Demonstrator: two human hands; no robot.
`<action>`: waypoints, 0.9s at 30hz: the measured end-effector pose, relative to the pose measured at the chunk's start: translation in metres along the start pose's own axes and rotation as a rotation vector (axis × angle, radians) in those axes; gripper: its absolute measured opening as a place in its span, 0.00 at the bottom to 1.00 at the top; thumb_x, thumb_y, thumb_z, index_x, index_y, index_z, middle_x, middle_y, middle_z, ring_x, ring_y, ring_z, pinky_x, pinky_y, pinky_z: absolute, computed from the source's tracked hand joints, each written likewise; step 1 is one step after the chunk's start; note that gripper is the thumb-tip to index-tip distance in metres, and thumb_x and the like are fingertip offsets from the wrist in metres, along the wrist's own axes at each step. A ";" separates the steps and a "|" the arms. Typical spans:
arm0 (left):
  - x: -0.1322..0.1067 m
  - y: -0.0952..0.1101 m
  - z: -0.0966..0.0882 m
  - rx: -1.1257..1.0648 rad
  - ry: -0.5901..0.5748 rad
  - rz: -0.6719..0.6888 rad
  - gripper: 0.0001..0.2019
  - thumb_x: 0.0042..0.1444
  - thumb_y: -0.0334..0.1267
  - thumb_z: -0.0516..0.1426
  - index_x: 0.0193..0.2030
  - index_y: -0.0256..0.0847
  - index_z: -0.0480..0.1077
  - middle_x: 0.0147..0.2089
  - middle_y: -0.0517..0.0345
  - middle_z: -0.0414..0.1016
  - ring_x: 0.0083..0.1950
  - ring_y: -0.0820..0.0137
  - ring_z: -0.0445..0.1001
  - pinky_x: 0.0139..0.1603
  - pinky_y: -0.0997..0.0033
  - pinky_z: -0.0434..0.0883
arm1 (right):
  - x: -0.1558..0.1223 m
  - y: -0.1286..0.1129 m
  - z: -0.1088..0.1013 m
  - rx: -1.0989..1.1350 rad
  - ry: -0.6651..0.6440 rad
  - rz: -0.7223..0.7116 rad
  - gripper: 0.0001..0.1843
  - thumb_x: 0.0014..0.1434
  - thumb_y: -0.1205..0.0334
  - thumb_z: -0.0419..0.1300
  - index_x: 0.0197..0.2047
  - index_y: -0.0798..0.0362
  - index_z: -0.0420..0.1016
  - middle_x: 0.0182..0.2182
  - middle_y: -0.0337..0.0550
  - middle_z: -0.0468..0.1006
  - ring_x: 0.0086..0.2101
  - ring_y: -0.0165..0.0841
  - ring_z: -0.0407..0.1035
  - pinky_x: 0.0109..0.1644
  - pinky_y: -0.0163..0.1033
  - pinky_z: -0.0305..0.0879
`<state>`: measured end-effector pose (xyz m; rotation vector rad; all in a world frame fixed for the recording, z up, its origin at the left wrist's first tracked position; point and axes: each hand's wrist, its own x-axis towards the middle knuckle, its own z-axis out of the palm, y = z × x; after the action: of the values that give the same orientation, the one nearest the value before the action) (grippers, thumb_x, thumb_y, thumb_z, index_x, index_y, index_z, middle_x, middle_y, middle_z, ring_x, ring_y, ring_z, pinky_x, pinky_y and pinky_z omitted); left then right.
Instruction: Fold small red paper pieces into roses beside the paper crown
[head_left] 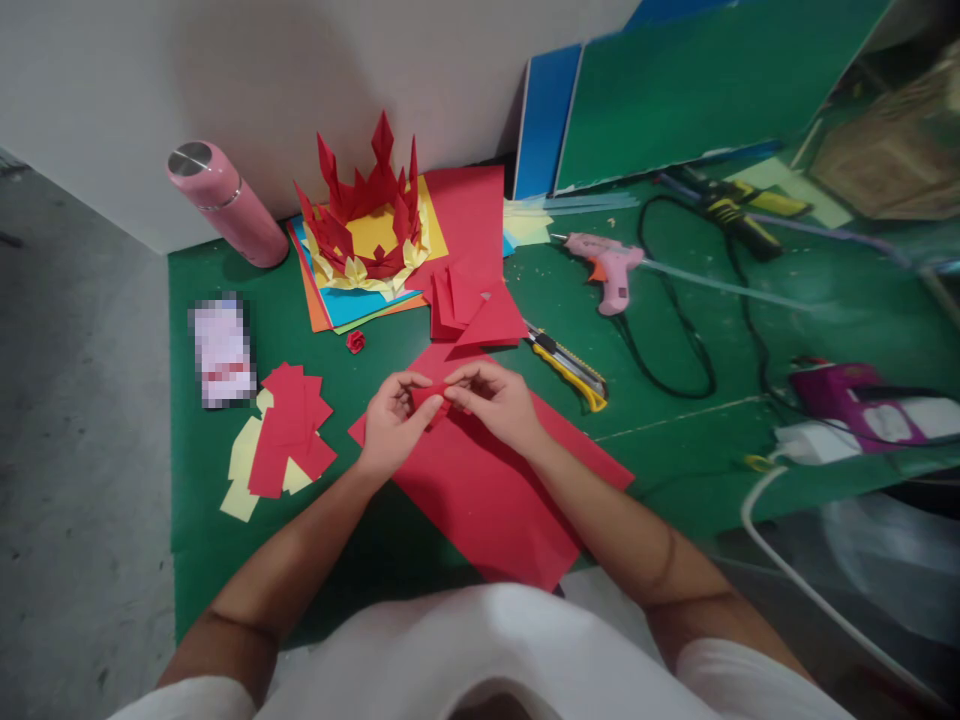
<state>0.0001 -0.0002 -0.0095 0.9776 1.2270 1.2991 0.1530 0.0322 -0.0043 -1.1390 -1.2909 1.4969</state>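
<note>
My left hand (pixel 394 418) and my right hand (pixel 496 400) meet over a large red paper sheet (pixel 487 490) on the green mat. Both pinch a small folded red paper piece (pixel 430 400) between their fingertips. Folded red triangles (pixel 480 312) lie just beyond the hands. A red and yellow paper crown (pixel 367 225) stands on stacked coloured sheets at the back. A tiny red paper rose (pixel 355 341) sits in front of that stack.
A pile of red and yellow cut pieces (pixel 285 440) lies left, next to a blurred card (pixel 221 352). A pink bottle (pixel 225 205) lies at the back left. A yellow utility knife (pixel 568 368), pink glue gun (pixel 609 270), cables and green boards (pixel 705 90) are right.
</note>
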 end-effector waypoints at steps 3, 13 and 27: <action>0.000 0.002 0.000 0.015 -0.001 -0.030 0.15 0.48 0.47 0.66 0.35 0.41 0.70 0.30 0.61 0.70 0.26 0.77 0.67 0.25 0.77 0.67 | 0.000 -0.001 0.000 0.015 -0.018 0.004 0.15 0.48 0.50 0.70 0.31 0.52 0.76 0.23 0.36 0.74 0.22 0.25 0.65 0.28 0.35 0.67; 0.006 0.001 -0.006 -0.081 0.018 -0.113 0.17 0.41 0.43 0.70 0.31 0.41 0.68 0.30 0.64 0.68 0.30 0.78 0.68 0.31 0.79 0.68 | 0.000 -0.002 -0.004 0.023 -0.087 0.036 0.14 0.54 0.49 0.66 0.36 0.52 0.79 0.21 0.35 0.74 0.22 0.26 0.67 0.31 0.36 0.69; 0.006 -0.001 -0.004 -0.010 -0.093 -0.052 0.16 0.51 0.49 0.64 0.40 0.42 0.68 0.37 0.56 0.76 0.38 0.71 0.76 0.39 0.72 0.73 | -0.002 0.000 -0.003 -0.052 -0.122 -0.097 0.15 0.56 0.50 0.65 0.44 0.48 0.76 0.29 0.38 0.72 0.29 0.28 0.67 0.34 0.35 0.66</action>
<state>-0.0045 0.0056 -0.0117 0.9815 1.1665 1.2050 0.1565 0.0314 -0.0042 -1.0160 -1.4543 1.4876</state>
